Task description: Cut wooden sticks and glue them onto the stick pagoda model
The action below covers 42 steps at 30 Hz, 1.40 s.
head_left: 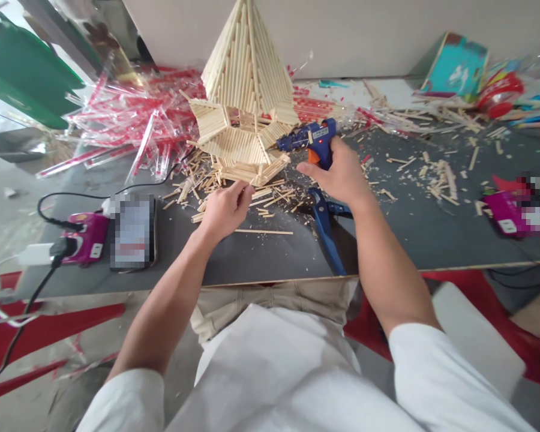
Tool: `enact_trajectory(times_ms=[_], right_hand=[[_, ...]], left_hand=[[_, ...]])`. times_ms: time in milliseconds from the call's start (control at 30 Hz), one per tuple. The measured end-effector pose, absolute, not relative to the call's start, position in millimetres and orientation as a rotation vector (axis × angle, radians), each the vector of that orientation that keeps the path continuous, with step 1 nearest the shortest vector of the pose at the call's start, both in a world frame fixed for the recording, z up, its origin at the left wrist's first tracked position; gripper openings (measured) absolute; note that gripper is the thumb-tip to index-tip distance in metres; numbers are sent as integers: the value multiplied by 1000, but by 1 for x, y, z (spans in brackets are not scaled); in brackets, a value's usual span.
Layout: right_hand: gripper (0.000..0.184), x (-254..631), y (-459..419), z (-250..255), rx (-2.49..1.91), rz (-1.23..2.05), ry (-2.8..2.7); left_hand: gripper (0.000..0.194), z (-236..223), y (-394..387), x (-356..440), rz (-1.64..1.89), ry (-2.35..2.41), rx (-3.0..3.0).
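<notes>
A tall model house of thin wooden sticks (245, 102) stands on the grey table (261, 252), with a pointed roof and an open lower storey. My right hand (339, 174) grips a blue hot glue gun (312, 139) with an orange trigger, its nozzle aimed left at the model's lower right side. My left hand (225, 207) hovers just in front of the model's base, fingers pinched on a short wooden stick (247, 187). Loose sticks (270, 201) lie scattered around the base.
Blue-handled cutters (326, 225) lie under my right wrist. A phone (132, 231) and a purple device (87, 237) with cables sit at the left. Red and clear wrappers (126, 120) pile behind. More stick scraps (441, 174), a second purple device (506, 210) and colourful packets (459, 66) lie right.
</notes>
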State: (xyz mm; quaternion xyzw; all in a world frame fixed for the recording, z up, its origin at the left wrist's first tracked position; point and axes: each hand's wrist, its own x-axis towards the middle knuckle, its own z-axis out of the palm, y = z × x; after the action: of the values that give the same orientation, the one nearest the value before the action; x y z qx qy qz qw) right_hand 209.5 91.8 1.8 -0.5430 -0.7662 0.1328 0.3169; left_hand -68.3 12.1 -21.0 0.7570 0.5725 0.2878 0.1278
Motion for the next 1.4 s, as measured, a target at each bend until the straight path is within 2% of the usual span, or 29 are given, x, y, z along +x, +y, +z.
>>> enact_trajectory(times_ms=[233, 833, 1400], right_hand=[[74, 210, 95, -8, -1399, 431, -1833], [65, 207, 86, 6, -1478, 199, -1893], [68, 209, 88, 3, -1495, 232, -1887]], left_hand=[[37, -20, 12, -69, 809, 1658, 2216], [37, -23, 12, -68, 807, 1661, 2241], [36, -23, 12, -68, 794, 1654, 2255]])
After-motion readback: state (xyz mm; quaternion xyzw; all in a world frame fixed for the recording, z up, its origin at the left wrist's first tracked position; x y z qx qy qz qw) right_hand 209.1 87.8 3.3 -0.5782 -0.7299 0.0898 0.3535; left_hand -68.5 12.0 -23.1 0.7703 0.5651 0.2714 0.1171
